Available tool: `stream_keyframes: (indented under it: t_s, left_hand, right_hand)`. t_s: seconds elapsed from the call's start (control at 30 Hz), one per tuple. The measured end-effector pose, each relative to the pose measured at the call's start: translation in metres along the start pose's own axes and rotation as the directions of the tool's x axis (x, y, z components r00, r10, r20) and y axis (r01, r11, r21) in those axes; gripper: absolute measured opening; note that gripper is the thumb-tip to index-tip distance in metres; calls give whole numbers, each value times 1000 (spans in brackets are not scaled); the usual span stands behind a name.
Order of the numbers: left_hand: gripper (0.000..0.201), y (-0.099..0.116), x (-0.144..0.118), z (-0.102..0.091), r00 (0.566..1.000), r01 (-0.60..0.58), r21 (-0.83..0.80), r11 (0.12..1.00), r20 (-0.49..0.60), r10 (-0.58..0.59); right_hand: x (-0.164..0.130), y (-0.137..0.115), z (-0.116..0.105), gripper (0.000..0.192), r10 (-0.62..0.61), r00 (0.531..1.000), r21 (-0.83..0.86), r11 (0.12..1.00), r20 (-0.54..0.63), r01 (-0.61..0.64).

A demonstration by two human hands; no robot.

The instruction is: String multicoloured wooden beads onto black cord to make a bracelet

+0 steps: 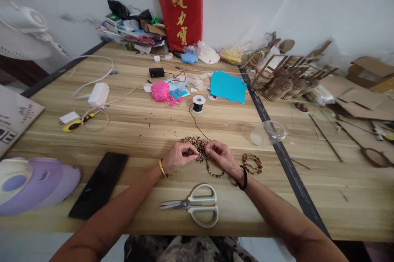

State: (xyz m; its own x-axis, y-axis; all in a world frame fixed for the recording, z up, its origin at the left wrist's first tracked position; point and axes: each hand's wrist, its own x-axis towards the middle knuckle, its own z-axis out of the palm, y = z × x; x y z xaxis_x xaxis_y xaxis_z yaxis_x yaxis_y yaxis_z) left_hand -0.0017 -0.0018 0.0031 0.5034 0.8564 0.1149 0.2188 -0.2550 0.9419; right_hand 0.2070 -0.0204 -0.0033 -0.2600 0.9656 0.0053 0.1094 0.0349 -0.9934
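- Two hands are working close together at the near middle of the surface [138,131], both at a heap of small mixed-colour beads [197,146].
- Left hand [180,156] is resting on the wood, fingertips pressed together in a pinch at the left edge of the heap; whether it is pinching a single bead or the cord end is too small to tell.
- Right hand [222,156] is pinching the black cord [197,124], fingers curled shut around it just right of the heap.
- Cord is running from the right hand up to a spool [198,103] standing farther back on the surface.
- Strung section of beads [214,173] is hanging in a short curve beneath the right hand, lying on the wood.
- Finished bead loop [252,163] is lying just right of the right wrist, apart from the heap.
- Scissors [193,206] are lying closed near the front edge, between the two forearms; a dark phone [99,184] is lying to the left, a clear lid [275,130] to the right.
- Judgement on doing the step well: keeping the cord end short and stiff past the pinch, picking one bead at a time from the heap edge, and holding the strung section flat on the wood so beads are not sliding off the far end.
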Motion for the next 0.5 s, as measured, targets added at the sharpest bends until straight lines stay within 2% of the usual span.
stream_keyframes:
  t_s: [0.13,0.5]
  left_hand:
    - [12,0,1,2,1000,1,-11,1000,29,-1]
    - [9,-2,3,5,1000,5,-33,999,28,-4]
  right_hand:
    - [0,1,0,36,-14,1000,-26,1000,1,14]
    - [-1,2,0,34,-52,998,-70,996,40,54]
